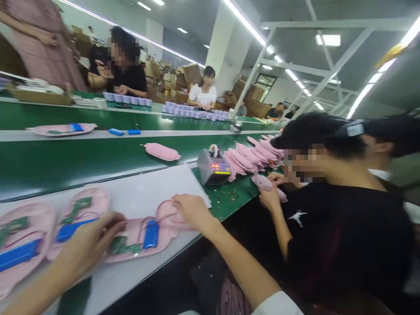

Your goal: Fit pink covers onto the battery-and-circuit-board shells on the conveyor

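An opened pink case (134, 227) lies on the white board (131, 197), with a green circuit board (123, 246) and a blue battery (151, 234) inside it. My left hand (93, 240) is at the case's left end, thumb and fingers pinched together; what lies between them is hidden. My right hand (192, 212) pinches a pink piece (169, 212) at the case's right end, where thin wires run. Two more open pink cases, one at the far left (24, 262) and one behind my left hand (95, 199), also hold circuit boards and blue batteries.
A grey tape dispenser (213, 168) stands beyond the board, beside a row of pink cases (246, 155). A closed pink case (162, 151) lies on the green table (82, 159). At right, a person in black (341, 236) handles another case.
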A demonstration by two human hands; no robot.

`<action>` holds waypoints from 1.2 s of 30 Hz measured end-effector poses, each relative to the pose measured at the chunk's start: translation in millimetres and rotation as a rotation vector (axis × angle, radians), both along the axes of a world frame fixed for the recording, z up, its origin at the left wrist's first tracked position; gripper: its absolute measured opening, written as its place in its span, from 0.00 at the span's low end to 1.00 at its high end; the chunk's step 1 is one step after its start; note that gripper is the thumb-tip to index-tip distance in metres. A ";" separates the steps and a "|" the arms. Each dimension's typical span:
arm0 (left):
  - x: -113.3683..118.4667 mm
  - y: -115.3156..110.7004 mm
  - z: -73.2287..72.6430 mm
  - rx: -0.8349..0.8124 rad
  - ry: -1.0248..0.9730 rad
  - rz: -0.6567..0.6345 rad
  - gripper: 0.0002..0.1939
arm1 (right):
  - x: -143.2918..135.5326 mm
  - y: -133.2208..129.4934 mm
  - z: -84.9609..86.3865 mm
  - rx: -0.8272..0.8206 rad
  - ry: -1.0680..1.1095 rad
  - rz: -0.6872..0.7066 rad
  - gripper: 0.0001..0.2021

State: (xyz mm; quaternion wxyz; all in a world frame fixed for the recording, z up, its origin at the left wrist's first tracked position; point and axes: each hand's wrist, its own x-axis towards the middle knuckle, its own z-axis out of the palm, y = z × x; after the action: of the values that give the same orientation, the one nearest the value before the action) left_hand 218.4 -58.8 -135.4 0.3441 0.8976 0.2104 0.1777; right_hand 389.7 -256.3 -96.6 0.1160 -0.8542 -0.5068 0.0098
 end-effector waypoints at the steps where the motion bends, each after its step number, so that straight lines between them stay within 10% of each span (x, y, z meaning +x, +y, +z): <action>1: -6.6 -2.1 4.5 -0.025 -0.011 -0.009 0.16 | -4.6 2.0 2.6 0.007 -0.035 0.012 0.09; 6: -20.4 -20.9 9.6 0.034 -0.155 -0.039 0.12 | -23.6 39.9 5.5 0.078 -0.123 0.234 0.13; 12: -27.8 -34.6 -13.9 0.356 -0.346 0.216 0.10 | -40.2 69.2 1.7 0.190 -0.209 0.378 0.16; 18: -22.0 -34.9 -22.9 -0.264 -0.473 0.229 0.04 | -39.1 70.4 0.0 0.275 -0.011 0.413 0.15; 22: -17.9 -26.8 -20.5 -0.777 -0.469 0.184 0.22 | -37.9 77.6 1.3 0.172 0.060 0.341 0.13; 36: -21.7 -14.7 -10.9 -0.699 -0.241 0.020 0.11 | -29.6 82.0 -3.5 0.184 0.390 0.199 0.07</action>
State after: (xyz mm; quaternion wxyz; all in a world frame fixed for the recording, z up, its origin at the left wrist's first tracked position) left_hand 196.7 -73.6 -146.3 0.6504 0.6966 0.2250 0.2029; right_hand 360.1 -174.3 -100.1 0.2877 -0.7678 -0.5552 0.1398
